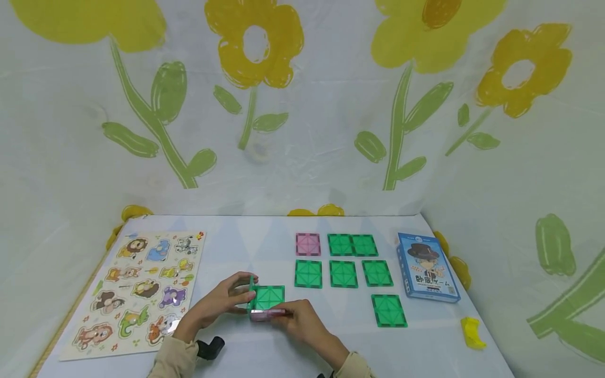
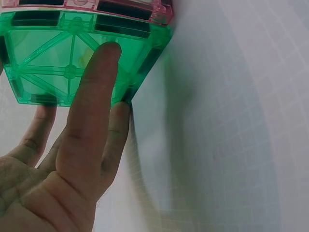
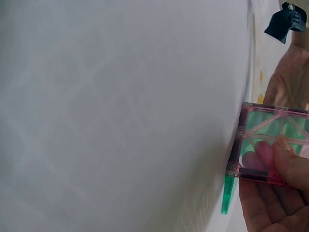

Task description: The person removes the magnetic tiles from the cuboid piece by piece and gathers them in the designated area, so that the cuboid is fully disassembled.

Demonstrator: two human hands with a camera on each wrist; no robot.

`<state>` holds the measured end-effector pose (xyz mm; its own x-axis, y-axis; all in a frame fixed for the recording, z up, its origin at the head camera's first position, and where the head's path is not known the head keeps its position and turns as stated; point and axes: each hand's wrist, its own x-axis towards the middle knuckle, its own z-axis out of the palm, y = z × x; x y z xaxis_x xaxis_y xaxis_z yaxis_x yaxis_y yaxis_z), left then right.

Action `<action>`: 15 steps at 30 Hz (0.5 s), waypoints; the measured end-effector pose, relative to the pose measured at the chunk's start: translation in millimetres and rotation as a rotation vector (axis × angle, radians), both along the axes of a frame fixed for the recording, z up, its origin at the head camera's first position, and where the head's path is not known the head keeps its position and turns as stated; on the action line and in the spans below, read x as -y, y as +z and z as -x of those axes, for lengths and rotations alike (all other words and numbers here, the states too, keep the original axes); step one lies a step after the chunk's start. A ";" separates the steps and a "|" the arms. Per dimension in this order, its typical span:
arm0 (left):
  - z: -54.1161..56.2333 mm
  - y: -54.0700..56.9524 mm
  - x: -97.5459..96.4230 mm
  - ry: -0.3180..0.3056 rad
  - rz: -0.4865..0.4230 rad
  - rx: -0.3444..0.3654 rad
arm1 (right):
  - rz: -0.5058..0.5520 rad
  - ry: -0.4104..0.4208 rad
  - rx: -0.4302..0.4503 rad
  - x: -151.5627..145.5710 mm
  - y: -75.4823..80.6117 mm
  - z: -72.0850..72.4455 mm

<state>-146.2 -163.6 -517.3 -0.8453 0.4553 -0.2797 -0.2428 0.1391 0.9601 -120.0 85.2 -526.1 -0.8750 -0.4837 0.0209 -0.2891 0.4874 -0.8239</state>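
Observation:
A green magnetic tile (image 1: pixel 271 297) lies flat on the table between my hands. Along its left side another green magnetic tile (image 1: pixel 252 292) stands upright, and my left hand (image 1: pixel 215 302) holds it. In the left wrist view the thumb presses this upright green tile's face (image 2: pixel 46 53), with fingers behind. My right hand (image 1: pixel 302 321) pinches a pink magnetic tile (image 1: pixel 266 315) upright along the flat tile's front side. The thumb lies on the pink tile's face (image 3: pixel 263 126) in the right wrist view. The pink tile's left end meets the front of the upright green one.
Behind and right lie several flat green tiles (image 1: pixel 343 274) and one flat pink tile (image 1: pixel 308 244). An animal puzzle board (image 1: pixel 137 294) takes up the left side. At the right are a blue game box (image 1: pixel 427 268) and a small yellow piece (image 1: pixel 472 333).

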 end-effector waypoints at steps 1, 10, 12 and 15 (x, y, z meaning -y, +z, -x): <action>0.2 -0.4 0.1 -0.002 -0.001 -0.001 | 0.009 0.002 0.006 -0.7 -0.2 0.0; 0.3 -0.2 -0.3 -0.024 0.001 -0.010 | 0.104 -0.007 0.086 -6.0 -1.6 0.5; 0.3 -0.1 -0.6 -0.022 0.006 -0.007 | 0.119 0.000 0.090 -6.2 -2.3 0.0; 0.4 -0.3 -0.7 -0.024 0.018 -0.009 | 0.139 0.016 0.085 -6.8 -3.5 -1.1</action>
